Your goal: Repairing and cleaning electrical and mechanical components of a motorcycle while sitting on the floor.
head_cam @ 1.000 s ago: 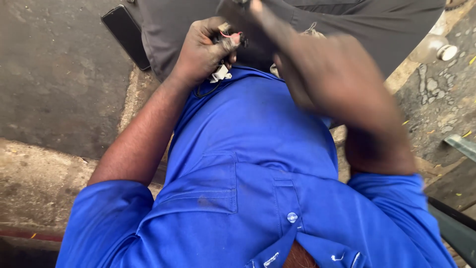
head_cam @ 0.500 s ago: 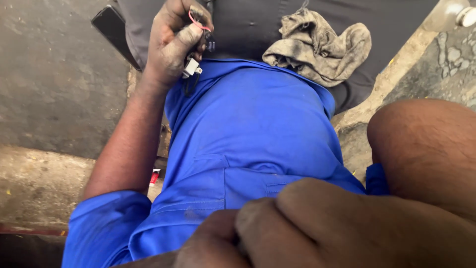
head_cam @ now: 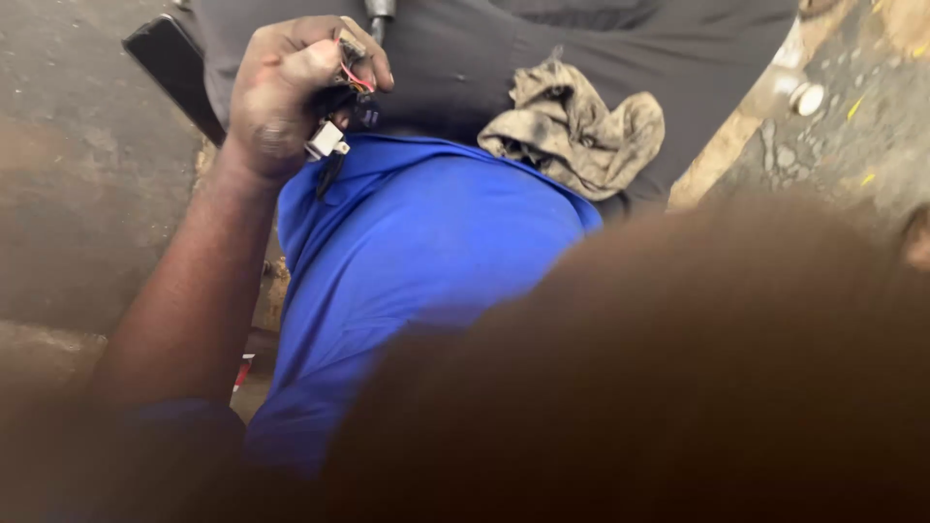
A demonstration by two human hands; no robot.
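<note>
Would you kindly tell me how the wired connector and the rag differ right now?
The white connector, with red and dark wires, is small, hard-edged and gripped in the left hand; the rag is larger, crumpled, soft and lies loose on the dark trousers. Both sit at the lap, above the blue shirt.

floor: rough grey concrete [head_cam: 77, 145], stained, left side
ledge: pale stone edge [head_cam: 722, 155], top right
light: daylight, flat
</note>
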